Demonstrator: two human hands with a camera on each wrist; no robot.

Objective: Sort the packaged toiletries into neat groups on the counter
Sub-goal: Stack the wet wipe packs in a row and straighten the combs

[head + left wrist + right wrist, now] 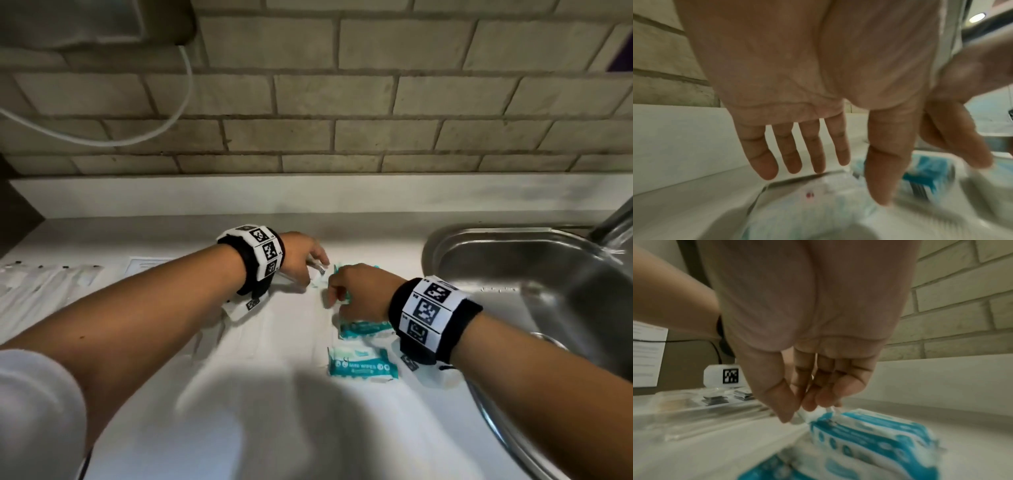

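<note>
Right hand pinched a teal wipes pack by its edge; left hand at nine o'clock, fingers spread above the table.

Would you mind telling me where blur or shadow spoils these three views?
Head view: shadow darkens the near counter, arms streaked. Left wrist view: the left hand fairly sharp, packets below smeared. Right wrist view: wipes pack and clear packets motion-blurred.

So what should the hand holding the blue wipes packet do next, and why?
Probably set it down in line. The right hand pinches the end seal of a teal-and-white wipes packet, and two matching packets already lie in a row on the white counter beside the steel sink.
</note>
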